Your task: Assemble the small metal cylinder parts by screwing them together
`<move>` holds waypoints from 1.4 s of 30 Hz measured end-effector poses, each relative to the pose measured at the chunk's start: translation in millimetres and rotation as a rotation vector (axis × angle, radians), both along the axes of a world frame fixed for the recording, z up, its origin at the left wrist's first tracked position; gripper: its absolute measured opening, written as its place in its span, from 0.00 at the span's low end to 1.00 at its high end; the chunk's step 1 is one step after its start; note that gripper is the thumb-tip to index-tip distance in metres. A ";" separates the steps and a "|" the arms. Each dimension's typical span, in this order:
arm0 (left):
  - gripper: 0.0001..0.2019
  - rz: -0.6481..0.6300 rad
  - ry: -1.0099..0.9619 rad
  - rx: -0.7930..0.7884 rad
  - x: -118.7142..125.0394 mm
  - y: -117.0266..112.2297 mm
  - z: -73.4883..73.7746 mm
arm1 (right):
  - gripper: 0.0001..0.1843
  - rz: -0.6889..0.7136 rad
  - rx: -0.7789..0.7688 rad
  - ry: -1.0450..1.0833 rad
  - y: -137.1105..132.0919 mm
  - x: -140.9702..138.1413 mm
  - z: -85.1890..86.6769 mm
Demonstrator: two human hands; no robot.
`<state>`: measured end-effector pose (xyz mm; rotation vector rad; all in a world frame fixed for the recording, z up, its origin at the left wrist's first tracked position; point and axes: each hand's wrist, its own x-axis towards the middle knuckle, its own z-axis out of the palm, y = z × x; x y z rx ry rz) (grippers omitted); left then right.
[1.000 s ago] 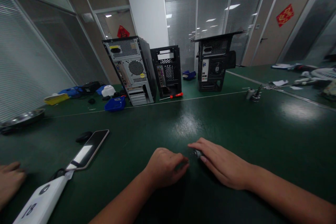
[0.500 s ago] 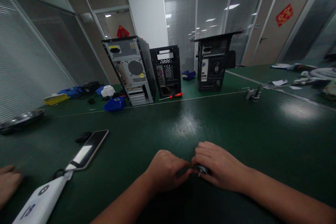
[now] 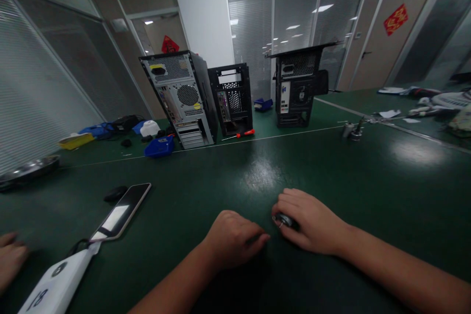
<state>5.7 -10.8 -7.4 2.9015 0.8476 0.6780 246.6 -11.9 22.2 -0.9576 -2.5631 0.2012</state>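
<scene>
Right hand [image 3: 309, 223] curled, grasping a small metal part [image 3: 282, 220]; left hand [image 3: 231, 241] clenched empty on the surface [image 3: 368, 186]; hands have drawn apart since before.

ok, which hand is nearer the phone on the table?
Left. The left hand rests on the mat to the right of the phone, apart from it; the right hand lies farther right, curled over a small metal part.

Right hand [image 3: 312, 223] grips a small metal part [image 3: 282, 220] on the green table [image 3: 368, 181]; left hand [image 3: 231, 238] curled just beside it; phone [image 3: 121, 211] to the left.
</scene>
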 end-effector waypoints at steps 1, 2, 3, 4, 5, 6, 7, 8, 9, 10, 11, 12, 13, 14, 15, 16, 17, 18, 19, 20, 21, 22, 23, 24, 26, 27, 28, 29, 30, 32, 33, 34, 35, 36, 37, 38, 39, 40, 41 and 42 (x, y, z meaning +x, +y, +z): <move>0.12 0.002 0.010 -0.006 -0.5 0.2 0.4 | 0.06 -0.040 -0.017 0.008 3.5 4.4 0.6; 0.12 0.003 0.021 -0.014 -1.0 0.5 0.8 | 0.06 -0.087 -0.036 0.014 7.7 9.6 0.6; 0.12 0.003 0.030 -0.021 -1.4 0.7 1.2 | 0.07 -0.140 -0.052 0.017 12.5 15.6 -0.1; 0.12 0.003 0.036 -0.027 -1.8 1.0 1.7 | 0.08 -0.196 -0.067 0.018 17.9 22.2 -1.4; 0.12 0.004 0.040 -0.031 -2.2 1.2 2.1 | 0.10 -0.250 -0.082 0.014 23.6 29.6 -3.2; 0.12 0.005 0.043 -0.033 -2.4 1.4 2.4 | 0.11 -0.300 -0.096 0.011 29.6 37.4 -5.3; 0.12 0.009 0.045 -0.033 -2.6 1.5 2.6 | 0.13 -0.343 -0.109 0.008 35.7 45.7 -7.6; 0.13 0.013 0.047 -0.032 -2.7 1.6 2.7 | 0.15 -0.382 -0.121 0.005 41.9 54.4 -10.0; 0.13 0.015 0.049 -0.030 -2.7 1.6 2.7 | 0.16 -0.422 -0.123 0.007 47.9 63.5 -12.4; 0.13 0.018 0.054 -0.029 -2.6 1.7 2.6 | 0.17 -0.456 -0.122 0.007 53.7 73.0 -14.8; 0.13 0.019 0.059 -0.028 -2.6 1.8 2.6 | 0.18 -0.488 -0.117 0.005 59.4 82.8 -17.2; 0.13 0.020 0.064 -0.029 -2.5 1.8 2.6 | 0.18 -0.518 -0.106 0.004 64.7 92.7 -19.6; 0.13 0.020 0.068 -0.029 -2.4 1.9 2.7 | 0.19 -0.543 -0.094 0.006 69.6 102.6 -22.0; 0.13 0.019 0.074 -0.030 -2.4 2.0 2.9 | 0.19 -0.564 -0.083 0.016 74.1 112.1 -24.3; 0.14 0.019 0.079 -0.029 -2.4 2.0 3.2 | 0.19 -0.587 -0.078 0.031 77.9 121.1 -26.5; 0.14 0.019 0.085 -0.027 -2.4 2.1 3.4 | 0.20 -0.612 -0.080 0.047 81.1 129.0 -28.5; 0.14 0.019 0.091 -0.022 -2.5 2.1 3.7 | 0.20 -0.632 -0.086 0.066 83.7 135.6 -30.2; 0.14 0.020 0.097 -0.017 -2.6 2.1 4.0 | 0.20 -0.652 -0.099 0.092 85.5 140.7 -31.6; 0.14 0.021 0.103 -0.012 -2.7 2.0 4.3 | 0.20 -0.671 -0.116 0.122 86.8 144.3 -32.8; 0.15 0.022 0.108 -0.006 -2.8 1.9 4.6 | 0.20 -0.685 -0.132 0.151 87.5 146.6 -33.7; 0.15 0.024 0.110 -0.002 -2.9 1.8 4.9 | 0.20 -0.694 -0.144 0.177 88.0 147.6 -34.5; 0.15 0.024 0.112 0.001 -3.0 1.6 5.2 | 0.20 -0.694 -0.151 0.193 88.3 147.8 -35.3; 0.15 0.024 0.114 0.002 -3.0 1.5 5.5 | 0.20 -0.687 -0.147 0.198 88.6 147.5 -36.1; 0.15 0.023 0.116 0.002 -3.1 1.4 5.7 | 0.20 -0.672 -0.134 0.191 89.0 147.1 -37.1; 0.15 0.018 0.119 0.001 -3.2 1.4 5.9 | 0.19 -0.626 -0.100 0.153 90.3 146.7 -39.0; 0.15 0.018 0.120 0.001 -3.3 1.6 5.9 | 0.19 -0.603 -0.083 0.129 91.1 146.9 -40.0; 0.15 0.018 0.121 0.001 -3.4 1.7 5.9 | 0.18 -0.585 -0.068 0.107 92.0 147.5 -40.9; 0.15 0.018 0.121 -0.001 -3.5 1.8 5.9 | 0.18 -0.570 -0.058 0.088 92.9 148.3 -41.7; 0.15 0.017 0.121 -0.004 -3.6 1.9 5.8 | 0.18 -0.562 -0.051 0.074 94.0 149.2 -42.4; 0.15 0.021 0.119 -0.007 -3.8 1.9 5.7 | 0.19 -0.566 -0.032 0.063 96.5 151.4 -44.1; 0.14 0.021 0.117 -0.008 -3.9 1.8 5.7 | 0.19 -0.577 -0.019 0.066 98.0 152.6 -45.1; 0.14 0.023 0.115 -0.007 -4.0 1.8 5.6 | 0.19 -0.591 -0.003 0.073 99.6 153.7 -46.3; 0.14 0.024 0.116 -0.006 -4.0 1.8 5.5 | 0.19 -0.608 0.014 0.085 101.4 154.7 -47.6; 0.14 0.025 0.117 -0.003 -4.1 1.9 5.3 | 0.19 -0.626 0.028 0.100 103.1 155.7 -49.0; 0.15 0.025 0.119 -0.001 -4.1 1.9 5.0 | 0.18 -0.642 0.038 0.115 104.6 156.5 -50.3; 0.15 0.026 0.122 -0.001 -4.1 2.1 4.7 | 0.18 -0.654 0.042 0.128 105.7 157.1 -51.3; 0.15 0.031 0.123 -0.003 -4.0 2.2 4.4 | 0.18 -0.662 0.041 0.138 106.3 157.4 -51.9; 0.14 0.035 0.124 -0.006 -4.0 2.3 4.1 | 0.18 -0.668 0.040 0.145 106.3 157.4 -51.8; 0.14 0.038 0.123 -0.010 -3.9 2.4 3.8 | 0.18 -0.673 0.040 0.149 105.5 157.0 -51.0; 0.14 0.040 0.122 -0.013 -3.8 2.4 3.6 | 0.18 -0.679 0.043 0.151 104.1 156.1 -49.4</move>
